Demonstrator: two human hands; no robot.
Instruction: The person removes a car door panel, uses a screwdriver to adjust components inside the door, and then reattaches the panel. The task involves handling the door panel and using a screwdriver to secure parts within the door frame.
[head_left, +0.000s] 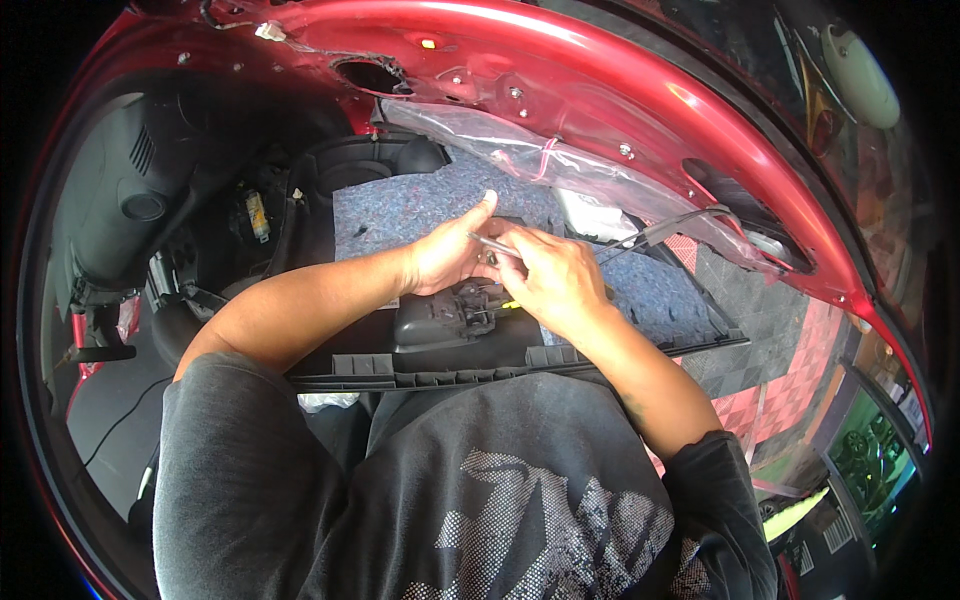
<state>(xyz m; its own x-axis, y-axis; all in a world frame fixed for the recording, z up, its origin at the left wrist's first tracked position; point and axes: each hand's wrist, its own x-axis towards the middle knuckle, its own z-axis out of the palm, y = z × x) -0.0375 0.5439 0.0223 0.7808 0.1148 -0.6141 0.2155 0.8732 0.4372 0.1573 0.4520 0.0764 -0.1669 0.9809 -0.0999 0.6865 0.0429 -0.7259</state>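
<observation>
My left hand (447, 254) has its thumb raised and its fingers curled beneath my right hand; what they hold, if anything, is hidden. My right hand (566, 279) is closed around a thin grey metal rod (494, 243), which points left towards the left palm. Both hands are just above a black plastic handle housing (432, 320) on a car door trim panel (375, 366). A small yellow clip (511, 305) shows at the housing's right side. Blue-grey felt padding (385, 215) covers much of the panel's back, which faces up.
The red car door (640, 75) arches beyond the panel, with clear plastic sheeting (470, 130) hanging loose from it. Black cables (655, 232) run from the door towards my right hand. A dashboard (150, 180) stands at left; chequered floor tiles (770, 350) show at right.
</observation>
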